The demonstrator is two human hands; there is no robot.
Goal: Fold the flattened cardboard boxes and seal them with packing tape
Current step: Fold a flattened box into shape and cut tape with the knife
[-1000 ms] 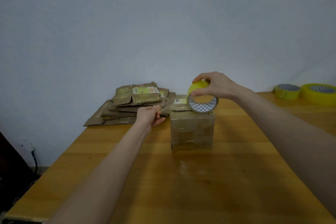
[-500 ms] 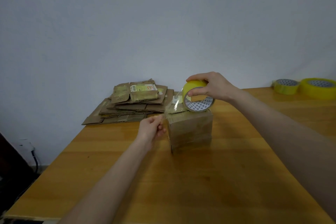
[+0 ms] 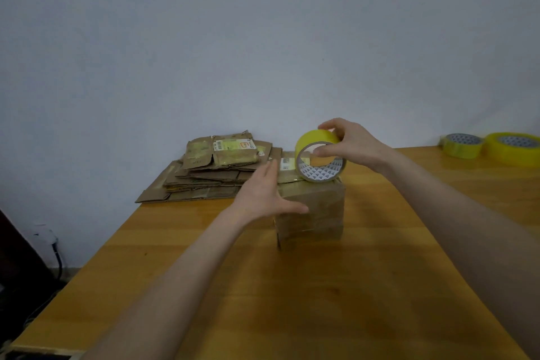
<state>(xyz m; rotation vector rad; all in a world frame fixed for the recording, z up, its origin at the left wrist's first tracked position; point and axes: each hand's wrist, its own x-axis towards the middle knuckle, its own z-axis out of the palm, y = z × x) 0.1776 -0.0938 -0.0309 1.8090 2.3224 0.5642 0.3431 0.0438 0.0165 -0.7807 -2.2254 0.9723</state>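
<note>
A small folded cardboard box (image 3: 314,213), shiny with clear tape, stands on the wooden table (image 3: 321,301). My right hand (image 3: 349,145) grips a yellow roll of packing tape (image 3: 318,159) that rests on edge on the box's top. My left hand (image 3: 263,194) lies flat with straight fingers against the box's left side, thumb across its front face. A strip of tape runs from the roll over the box's left top edge. Behind, a stack of flattened cardboard boxes (image 3: 216,166) lies by the wall.
Two more yellow tape rolls lie flat at the table's far right: a smaller roll (image 3: 461,145) and a larger roll (image 3: 515,148). A dark cable (image 3: 57,257) hangs off the table's left edge. The wall stands right behind the table.
My left hand let go of the pulled tape end and now presses flat on the box's left side. The roll stayed on the box's top in my right hand.
</note>
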